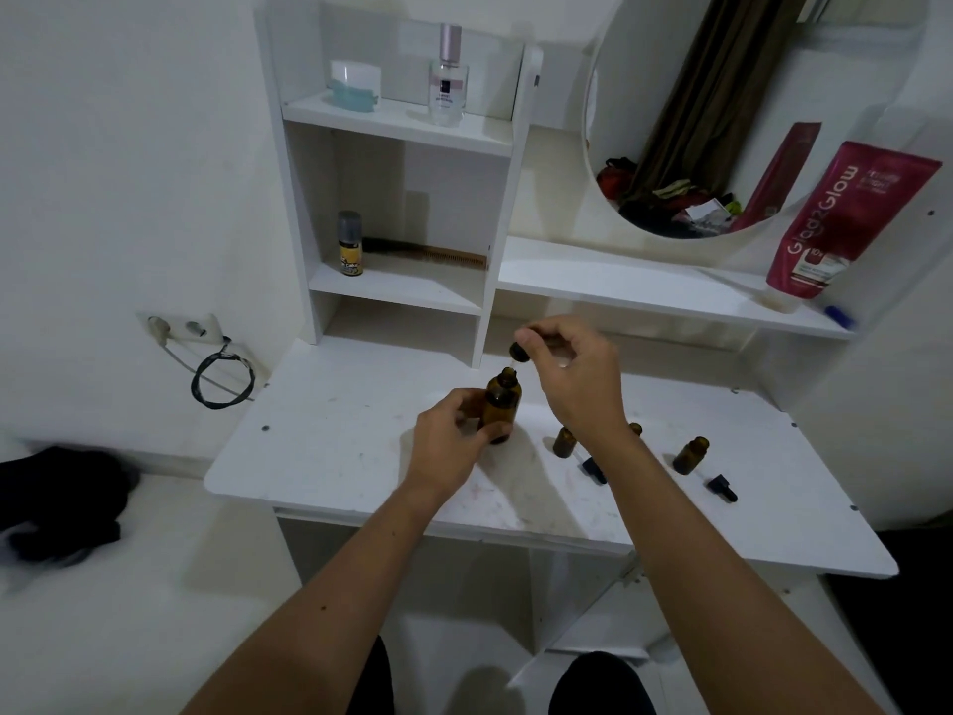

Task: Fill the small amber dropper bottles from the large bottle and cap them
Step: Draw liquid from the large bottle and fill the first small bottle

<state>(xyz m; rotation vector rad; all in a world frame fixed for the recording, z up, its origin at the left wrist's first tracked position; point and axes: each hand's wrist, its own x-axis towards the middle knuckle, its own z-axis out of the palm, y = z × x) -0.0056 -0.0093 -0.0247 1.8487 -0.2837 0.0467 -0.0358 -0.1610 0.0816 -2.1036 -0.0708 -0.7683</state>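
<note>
The large amber bottle [501,405] stands upright on the white table [335,430], its neck uncovered. My left hand [454,436] grips its lower body from the left. My right hand [572,369] pinches a black dropper cap [518,351] just above the bottle's mouth, its glass tip pointing down at the neck. Three small amber bottles stand uncapped to the right: one [564,442] beside my right wrist, one [635,429] mostly hidden behind my forearm, one [691,455] farther right. Two black dropper caps [594,469] [722,488] lie on the table near them.
A white shelf unit [402,136] rises behind the table with a perfume bottle [447,77], a jar [356,85], a small spray can [350,244] and a comb [433,252]. A pink tube [845,219] leans on the right ledge below a round mirror [722,121]. A wall socket and cable [206,353] are at the left.
</note>
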